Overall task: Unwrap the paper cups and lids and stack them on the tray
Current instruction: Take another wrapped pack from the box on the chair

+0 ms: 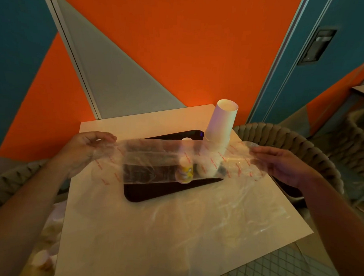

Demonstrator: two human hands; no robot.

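A clear plastic wrapper (155, 157) with red print is stretched in the air above the black tray (164, 191). My left hand (88, 149) grips its left end and my right hand (283, 164) grips its right end. On the tray's far right stands a stack of white paper cups (222, 120), upside down. A small bottle with a yellow label (185, 171) shows through the wrapper, standing on the tray. Something white and round (206, 169) beside the bottle is blurred by the plastic.
A second clear plastic sheet (225, 217) lies flat on the white table (111, 238) in front of the tray. Woven chairs (300, 146) stand at the table's right and left sides. An orange and grey wall rises behind.
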